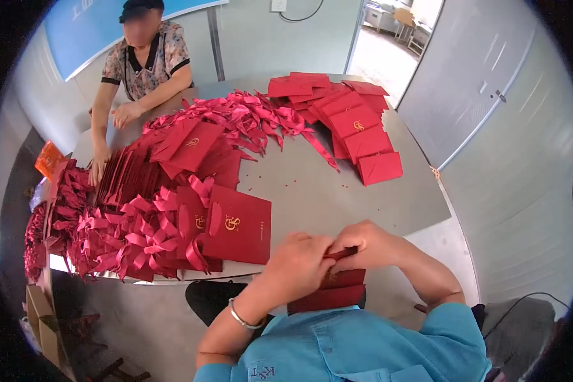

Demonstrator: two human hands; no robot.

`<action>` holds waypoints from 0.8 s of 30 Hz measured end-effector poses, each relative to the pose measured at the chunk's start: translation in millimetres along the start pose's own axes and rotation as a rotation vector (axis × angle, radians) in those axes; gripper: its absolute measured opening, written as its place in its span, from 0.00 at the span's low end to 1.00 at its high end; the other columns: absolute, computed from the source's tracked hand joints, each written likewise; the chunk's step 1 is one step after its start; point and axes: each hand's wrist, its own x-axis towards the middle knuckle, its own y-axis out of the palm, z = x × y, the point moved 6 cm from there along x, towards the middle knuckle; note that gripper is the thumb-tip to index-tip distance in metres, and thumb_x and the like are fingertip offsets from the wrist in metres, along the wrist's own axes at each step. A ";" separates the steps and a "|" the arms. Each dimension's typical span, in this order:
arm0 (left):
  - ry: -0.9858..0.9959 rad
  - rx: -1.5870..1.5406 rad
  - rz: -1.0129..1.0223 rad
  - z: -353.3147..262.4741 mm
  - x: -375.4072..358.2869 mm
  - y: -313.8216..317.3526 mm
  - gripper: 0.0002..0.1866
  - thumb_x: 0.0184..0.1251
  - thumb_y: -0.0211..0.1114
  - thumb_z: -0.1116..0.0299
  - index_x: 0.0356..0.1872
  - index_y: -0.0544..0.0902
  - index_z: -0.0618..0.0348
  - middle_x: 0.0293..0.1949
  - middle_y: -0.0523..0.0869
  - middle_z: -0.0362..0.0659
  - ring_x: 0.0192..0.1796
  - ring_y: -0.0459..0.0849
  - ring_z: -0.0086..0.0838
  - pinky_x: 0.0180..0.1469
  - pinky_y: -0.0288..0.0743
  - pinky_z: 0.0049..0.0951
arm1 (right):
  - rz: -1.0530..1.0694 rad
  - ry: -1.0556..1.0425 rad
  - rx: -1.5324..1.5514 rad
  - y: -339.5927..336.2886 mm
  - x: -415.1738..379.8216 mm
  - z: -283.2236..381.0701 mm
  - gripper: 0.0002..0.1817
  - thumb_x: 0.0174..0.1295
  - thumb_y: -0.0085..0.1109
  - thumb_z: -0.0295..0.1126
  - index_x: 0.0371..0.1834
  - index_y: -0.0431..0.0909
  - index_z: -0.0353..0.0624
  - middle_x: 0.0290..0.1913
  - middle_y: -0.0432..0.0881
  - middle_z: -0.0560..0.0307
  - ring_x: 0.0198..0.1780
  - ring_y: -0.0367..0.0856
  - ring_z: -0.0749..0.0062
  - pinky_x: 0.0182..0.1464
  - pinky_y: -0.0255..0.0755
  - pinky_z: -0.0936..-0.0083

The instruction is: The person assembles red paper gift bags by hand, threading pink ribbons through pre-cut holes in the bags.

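A dark red paper bag (328, 298) with a gold mark lies against my lap at the table's near edge. My left hand (299, 262), a bracelet at its wrist, is closed on the bag's upper edge. Beside it, my right hand (365, 243) pinches the same edge, fingers curled in towards the left. The fingers hide what lies between them. Left of my hands, a flat red bag (239, 223) with a gold logo rests on top of other bags with pink-red ribbons (149, 239).
Across the grey table (299, 184), loose ribbons (235, 114) lie heaped in the middle. Flat red bags (360, 124) are spread at the far right. A co-worker (143, 70) at the far left touches a row of stacked bags (127, 175). A door (468, 70) stands at right.
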 end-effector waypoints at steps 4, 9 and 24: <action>-0.197 -0.123 0.023 25.5 -26.7 -10.0 0.11 0.53 0.68 0.71 0.38 0.81 0.58 0.30 0.83 0.48 0.35 0.82 0.45 0.41 0.75 0.37 | -0.123 0.103 0.430 6.8 13.1 -37.2 0.09 0.51 0.70 0.29 0.35 0.83 0.42 0.36 0.86 0.56 0.37 0.83 0.73 0.42 0.76 0.74; -0.404 -0.287 0.062 36.6 -54.9 -7.5 0.07 0.56 0.68 0.71 0.34 0.82 0.61 0.28 0.84 0.48 0.31 0.82 0.39 0.33 0.74 0.33 | -0.687 0.275 -0.265 -47.2 31.8 -141.5 0.09 0.57 0.64 0.33 0.36 0.82 0.40 0.35 0.83 0.52 0.36 0.83 0.65 0.40 0.76 0.73; -0.275 -0.053 0.114 26.2 -48.7 -3.8 0.05 0.55 0.63 0.74 0.32 0.78 0.63 0.28 0.81 0.51 0.35 0.81 0.49 0.36 0.75 0.41 | -0.648 0.445 -0.271 -38.9 14.8 -147.9 0.06 0.57 0.59 0.30 0.30 0.77 0.38 0.26 0.80 0.53 0.27 0.80 0.68 0.30 0.73 0.72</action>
